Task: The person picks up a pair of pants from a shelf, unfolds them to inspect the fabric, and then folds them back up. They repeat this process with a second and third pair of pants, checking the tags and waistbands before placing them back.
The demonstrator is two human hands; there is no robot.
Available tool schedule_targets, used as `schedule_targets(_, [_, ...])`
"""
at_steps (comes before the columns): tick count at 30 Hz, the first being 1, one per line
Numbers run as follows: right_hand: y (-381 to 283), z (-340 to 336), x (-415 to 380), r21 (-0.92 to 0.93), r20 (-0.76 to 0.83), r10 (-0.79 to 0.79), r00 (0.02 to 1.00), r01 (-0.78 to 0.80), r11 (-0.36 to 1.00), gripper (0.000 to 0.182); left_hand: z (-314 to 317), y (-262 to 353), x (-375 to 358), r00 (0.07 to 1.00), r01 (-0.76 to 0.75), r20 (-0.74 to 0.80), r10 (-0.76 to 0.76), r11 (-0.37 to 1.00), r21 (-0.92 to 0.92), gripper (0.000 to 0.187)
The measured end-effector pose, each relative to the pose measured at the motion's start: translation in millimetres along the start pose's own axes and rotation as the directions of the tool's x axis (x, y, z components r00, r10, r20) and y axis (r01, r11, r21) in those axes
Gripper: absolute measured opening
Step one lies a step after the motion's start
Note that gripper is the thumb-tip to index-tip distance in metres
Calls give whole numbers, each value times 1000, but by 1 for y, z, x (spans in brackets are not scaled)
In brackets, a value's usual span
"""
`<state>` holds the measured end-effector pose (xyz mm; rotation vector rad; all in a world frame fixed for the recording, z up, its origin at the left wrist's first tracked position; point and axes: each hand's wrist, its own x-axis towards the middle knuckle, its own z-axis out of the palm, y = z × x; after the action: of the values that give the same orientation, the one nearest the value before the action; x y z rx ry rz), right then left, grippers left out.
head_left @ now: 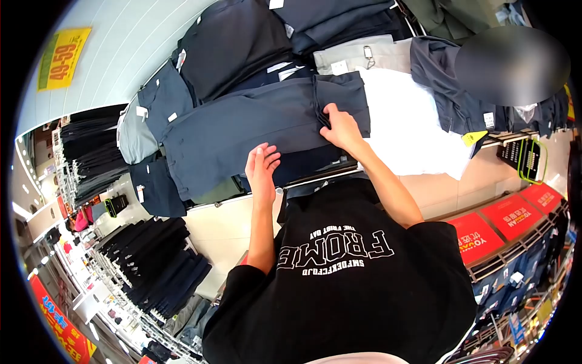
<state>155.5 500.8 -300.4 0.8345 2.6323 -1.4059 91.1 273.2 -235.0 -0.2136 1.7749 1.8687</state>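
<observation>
A pair of dark blue-grey trousers (242, 118) lies stretched sideways over the piled clothes, its right end doubled back in a fold. At that fold my right hand (342, 129) has its thumb and fingers closed on the cloth. My left hand (262, 170) is held by the lower edge of the trousers, palm up, fingers slightly bent and apart, holding nothing. A white cloth or garment (406, 121) lies just right of the fold. Above it are light grey folded trousers (364, 53) with a tag.
Dark folded trousers (236, 45) are stacked behind. Racks of hanging trousers (154, 261) stand at the left. Red signs (476, 236) line a shelf at the lower right. A black basket (521, 159) with green handles is at the right. A yellow price sign (63, 59) hangs upper left.
</observation>
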Motion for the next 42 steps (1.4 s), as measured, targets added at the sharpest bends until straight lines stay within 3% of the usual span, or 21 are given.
schedule_targets(4, [6, 4, 3, -5, -55, 15, 998, -15, 1000, 38, -22, -6, -4, 999, 37, -22, -38, 998, -48, 32])
schedule_targets(6, [14, -3, 5, 5, -103, -79, 992, 80, 997, 29, -23, -4, -6, 998, 47, 37, -46, 998, -49, 30])
schedule_targets(9, [18, -63, -2, 240, -276, -36, 961, 105, 965, 27, -23, 2, -7, 990, 34, 139, -35, 999, 7, 29])
schedule_targets(12, [3, -134, -20, 433, -385, -102, 917, 277, 858, 17, -16, 7, -5, 970, -16, 245, 0, 998, 63, 28])
schedule_targets(13, [-8, -150, -25, 469, -429, -125, 895, 338, 816, 13, -12, 9, -2, 956, -60, 292, 27, 993, 106, 28])
schedule_targets(15, [-47, -176, -46, 697, -349, 0, 937, 259, 669, 13, 2, 16, 3, 931, -110, 360, 57, 986, 127, 28])
schedule_targets(18, [-80, -192, -56, 833, -417, 151, 897, 310, 459, 13, 31, 37, -3, 808, -280, 566, 166, 952, 120, 26])
schedule_targets(19, [-88, -195, -59, 862, -435, 224, 872, 332, 384, 12, 41, 38, -3, 783, -286, 592, 190, 956, 71, 26])
schedule_targets(20, [-86, -199, -60, 885, -438, 213, 873, 377, 274, 10, 51, 41, -5, 741, -402, 621, 256, 909, 106, 27])
schedule_targets(21, [-87, -202, -57, 882, -445, 211, 870, 385, 272, 10, 60, 42, -7, 692, -512, 650, 314, 848, 137, 30])
schedule_targets(23, [-90, -212, -50, 890, -436, 298, 849, 456, 2, 10, 73, 39, -10, 586, -716, 698, 410, 667, 209, 33])
schedule_targets(25, [-99, -220, -47, 857, -481, 302, 823, 514, -36, 14, 77, 29, -16, 561, -719, 755, 340, 651, 242, 28])
schedule_targets(27, [-114, -223, -45, 705, -701, 324, 635, 684, 187, 13, 70, 11, -22, 546, -650, 821, 168, 703, 288, 26])
schedule_targets(29, [-107, -228, -38, 683, -726, 323, 608, 694, 227, 18, 61, -4, -23, 553, -589, 832, 39, 725, 358, 42])
schedule_targets(31, [-112, -230, -39, 655, -756, 186, 628, 726, 210, 33, 53, -25, -5, 676, -298, 737, 19, 921, 249, 54])
schedule_targets(32, [-123, -227, -39, 606, -795, 166, 583, 757, 245, 15, 51, -23, 9, 785, 46, 598, -161, 978, 203, 55])
schedule_targets(34, [-121, -227, -37, 629, -777, 147, 612, 748, 212, 17, 34, -21, 36, 828, 346, 544, -134, 886, -308, 49])
schedule_targets(35, [-120, -227, -36, 652, -758, 126, 640, 735, 184, 19, 20, -33, 61, 850, 407, 522, -76, 723, -558, 44])
schedule_targets(36, [-120, -226, -35, 648, -760, 114, 639, 737, 193, 21, 20, -20, 64, 930, 336, 356, -94, 612, -716, 40])
schedule_targets(39, [-119, -227, -38, 662, -749, 148, 646, 717, 221, 21, -1, -4, 79, 961, 278, 268, -75, 308, -910, 40])
schedule_targets(42, [-110, -232, -37, 628, -778, 205, 594, 733, 261, 24, -13, -5, 86, 984, 181, 165, -74, 367, -912, 40])
